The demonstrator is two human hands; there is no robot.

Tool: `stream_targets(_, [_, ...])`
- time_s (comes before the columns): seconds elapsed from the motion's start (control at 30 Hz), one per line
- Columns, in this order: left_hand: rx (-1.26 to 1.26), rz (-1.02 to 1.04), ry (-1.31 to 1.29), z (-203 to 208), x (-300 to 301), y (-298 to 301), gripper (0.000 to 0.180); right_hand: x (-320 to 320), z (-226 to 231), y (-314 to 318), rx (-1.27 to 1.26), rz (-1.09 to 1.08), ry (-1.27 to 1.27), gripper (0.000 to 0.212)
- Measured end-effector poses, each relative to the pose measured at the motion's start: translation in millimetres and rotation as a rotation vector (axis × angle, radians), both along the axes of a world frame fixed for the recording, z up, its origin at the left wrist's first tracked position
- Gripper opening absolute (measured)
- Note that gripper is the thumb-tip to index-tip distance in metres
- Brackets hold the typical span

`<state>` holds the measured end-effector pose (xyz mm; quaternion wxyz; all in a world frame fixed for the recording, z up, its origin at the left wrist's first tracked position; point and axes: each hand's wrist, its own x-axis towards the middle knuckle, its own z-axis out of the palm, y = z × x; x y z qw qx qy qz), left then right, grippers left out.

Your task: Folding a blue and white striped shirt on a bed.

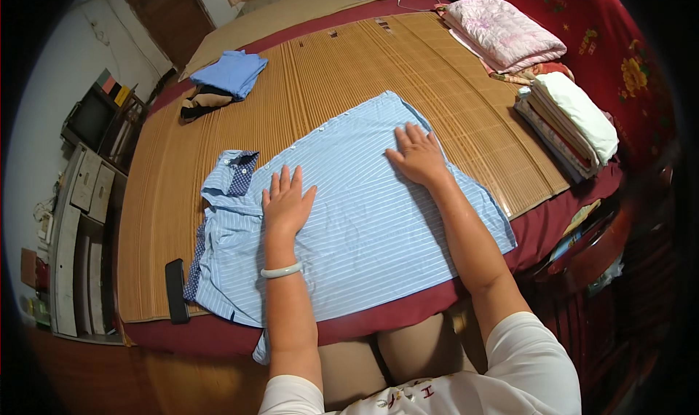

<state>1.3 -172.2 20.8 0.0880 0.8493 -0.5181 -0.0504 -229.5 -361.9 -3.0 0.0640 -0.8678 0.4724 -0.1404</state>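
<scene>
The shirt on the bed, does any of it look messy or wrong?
A little: some blue cloth, probably its sleeve, dangles over the bed's edge beside the left forearm, while most of the shirt lies spread on the mat. I see no tears or stains.

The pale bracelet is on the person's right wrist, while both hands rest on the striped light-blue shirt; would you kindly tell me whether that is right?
Not quite: the head view shows the pale bracelet on the left wrist, not the right. The left hand and right hand do both rest on the striped light-blue shirt.
</scene>
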Motion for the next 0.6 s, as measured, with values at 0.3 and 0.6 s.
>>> stream_targets(0.3, [-0.043,0.070,0.018,0.0,0.4,-2.6,0.065,9.3,4.3,11.4,-0.254,0.049,-0.163,0.057])
stream_targets(0.6, [-0.099,-0.175,0.047,-0.4,-17.6,-5.7,0.061,46.6,-5.6,33.6,-0.055,0.682,-0.187,0.058])
